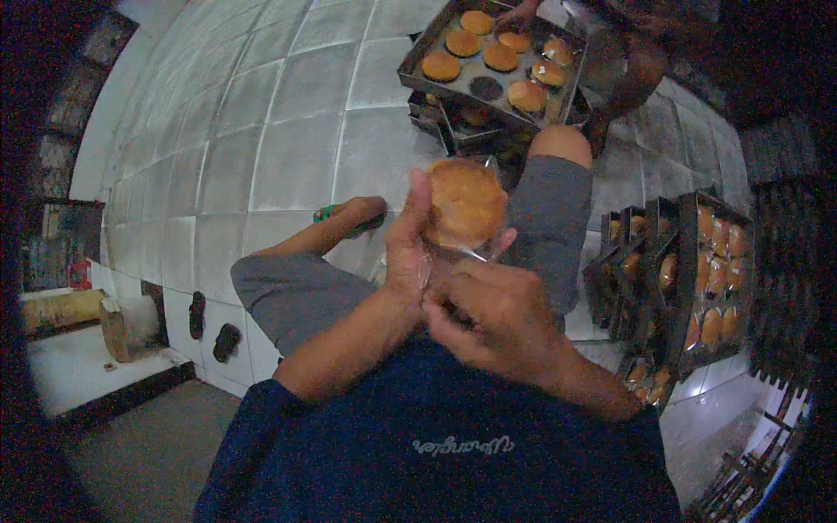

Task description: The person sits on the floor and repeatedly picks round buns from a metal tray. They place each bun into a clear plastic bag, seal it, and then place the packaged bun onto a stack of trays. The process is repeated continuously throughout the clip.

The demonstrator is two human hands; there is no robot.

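A round golden bun point(465, 204) in a clear plastic wrapper rests in my left hand point(407, 245), whose thumb lies along the bun's left side. Its other fingers are mostly behind the bun. My right hand point(494, 307) pinches the gathered end of the clear plastic point(425, 269) just below the bun, close to my left wrist. Ahead of me stands a dark metal baking tray point(412, 77) with several round buns point(501, 57) on it; a few at its right side look wrapped in clear plastic.
Another person's hand point(516, 18) reaches into the tray's far side. More trays point(480, 138) are stacked under it. At right, several stacked trays point(686, 274) hold wrapped buns point(717, 274). Dark sandals point(227, 342) lie on the tiled floor point(301, 147) at left, near a sack-like container point(127, 330).
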